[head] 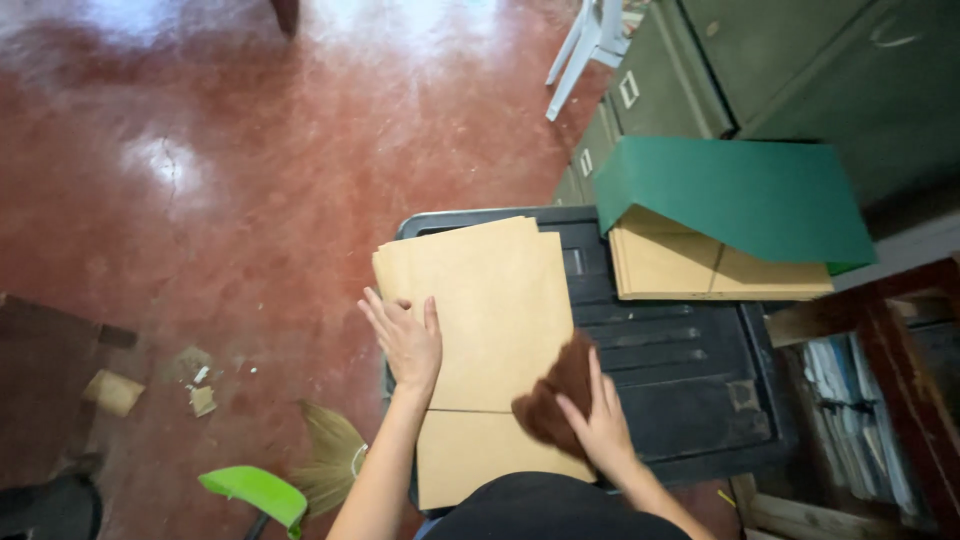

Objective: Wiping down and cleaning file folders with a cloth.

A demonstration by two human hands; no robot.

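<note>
Two hands over tan folders stacked on black bin lid. Left hand flat, fingers spread, pressing stack edge. Right hand clutching brown rag against folder surface.

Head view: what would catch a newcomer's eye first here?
Probably the tan cardboard sheets stacked on a black plastic lid at centre, with the left hand flat on them and the right hand pressing a brown cloth on their edge. Next, the green folder tented over more cardboard at upper right, and the glossy red floor.
</note>
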